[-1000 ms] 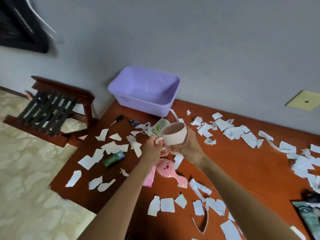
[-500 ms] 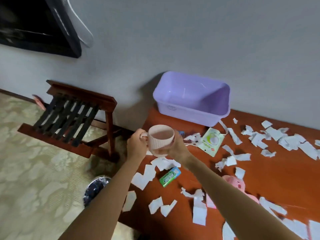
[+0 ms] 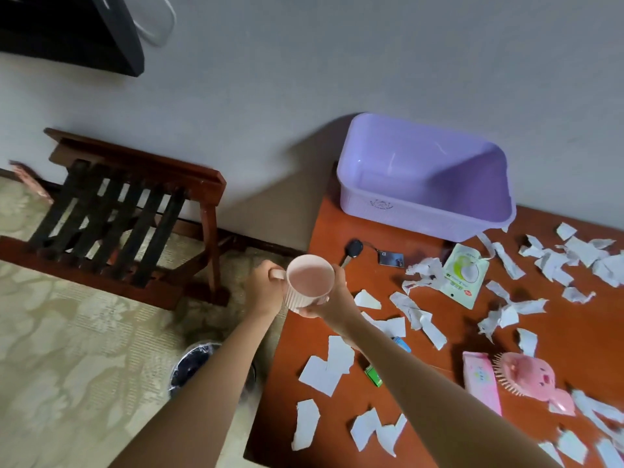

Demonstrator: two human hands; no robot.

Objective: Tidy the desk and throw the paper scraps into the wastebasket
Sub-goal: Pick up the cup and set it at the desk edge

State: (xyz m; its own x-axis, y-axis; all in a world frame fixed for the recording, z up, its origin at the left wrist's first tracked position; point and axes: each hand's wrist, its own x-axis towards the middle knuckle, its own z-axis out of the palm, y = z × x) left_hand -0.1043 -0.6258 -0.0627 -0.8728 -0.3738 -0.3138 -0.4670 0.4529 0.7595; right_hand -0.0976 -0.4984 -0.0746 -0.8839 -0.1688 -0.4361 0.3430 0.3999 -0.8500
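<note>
Your left hand (image 3: pixel 265 292) grips the handle of the ribbed pink cup (image 3: pixel 309 280), your right hand (image 3: pixel 332 298) holds its base; the cup is empty. The lilac plastic tub (image 3: pixel 358 204) is empty. Torn paper scraps (image 3: pixel 326 366) litter the table (image 3: pixel 337 231); the wastebasket (image 3: pixel 199 366) stands on the floor (image 3: pixel 84 366).

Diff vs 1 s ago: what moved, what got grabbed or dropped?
The pink ribbed cup travelled left, from over the middle of the desk to its left edge, closer to the wastebasket on the floor. Nothing taken or released: left grip stays on the handle, right grip round the body. Paper scraps and purple basin lie as before.
</note>
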